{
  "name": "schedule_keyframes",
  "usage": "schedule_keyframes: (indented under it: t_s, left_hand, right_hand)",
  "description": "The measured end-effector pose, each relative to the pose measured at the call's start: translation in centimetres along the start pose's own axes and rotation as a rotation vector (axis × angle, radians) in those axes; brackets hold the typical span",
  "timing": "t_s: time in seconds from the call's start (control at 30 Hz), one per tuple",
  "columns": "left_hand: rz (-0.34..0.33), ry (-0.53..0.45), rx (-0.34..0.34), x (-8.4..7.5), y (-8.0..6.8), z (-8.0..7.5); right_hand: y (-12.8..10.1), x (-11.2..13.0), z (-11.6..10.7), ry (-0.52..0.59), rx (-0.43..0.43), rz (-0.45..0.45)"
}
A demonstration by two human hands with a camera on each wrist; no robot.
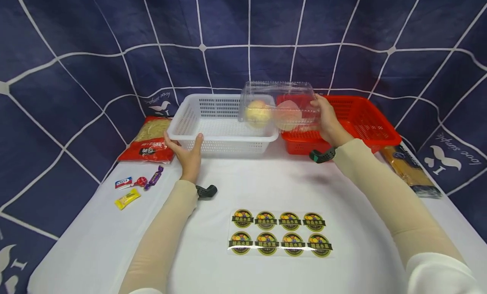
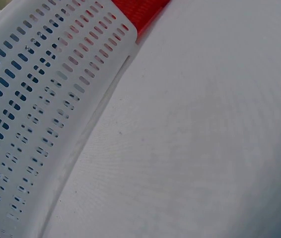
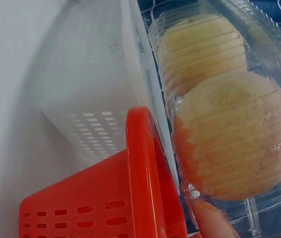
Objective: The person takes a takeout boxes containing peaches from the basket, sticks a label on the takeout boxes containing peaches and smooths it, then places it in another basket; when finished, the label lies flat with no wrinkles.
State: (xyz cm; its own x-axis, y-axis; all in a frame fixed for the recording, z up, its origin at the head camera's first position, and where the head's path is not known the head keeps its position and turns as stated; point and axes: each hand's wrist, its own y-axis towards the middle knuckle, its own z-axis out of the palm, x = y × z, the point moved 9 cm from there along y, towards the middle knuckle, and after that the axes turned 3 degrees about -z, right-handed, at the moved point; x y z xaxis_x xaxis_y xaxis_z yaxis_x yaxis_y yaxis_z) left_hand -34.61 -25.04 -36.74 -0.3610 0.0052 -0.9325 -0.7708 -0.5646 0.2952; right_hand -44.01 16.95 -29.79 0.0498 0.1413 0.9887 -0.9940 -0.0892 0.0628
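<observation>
Hands apart: left (image 1: 189,152) grips white basket (image 1: 213,129) rim, right (image 1: 327,118) holds clear box (image 1: 279,106), fingertips hidden.

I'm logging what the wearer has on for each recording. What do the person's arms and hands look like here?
Both forearms are covered by close-fitting beige sleeves, with white cuffs of an outer garment showing nearest the camera. The left hand and right hand are bare, no gloves. Each wrist carries a small dark device: a black one on the left, a dark green one on the right.
</observation>
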Motion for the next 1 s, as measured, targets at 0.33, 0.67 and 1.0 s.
schedule_keyframes:
  t_s: [0.33, 0.67, 1.0]
  left_hand:
    - [0.032, 0.018, -0.014, 2.9, 1.6, -0.7]
    - [0.046, 0.012, -0.009, 2.8, 1.4, -0.7]
    - [0.051, -0.001, -0.005, 2.9, 1.5, -0.4]
  right_hand:
    - [-4.4, 0.0, 0.0, -0.023, 0.059, 0.052]
    - [-9.7, 0.0, -0.1, 0.035, 0.106, 0.09]
    - [-14.4, -0.6, -0.4, -0.035, 0.17, 0.086]
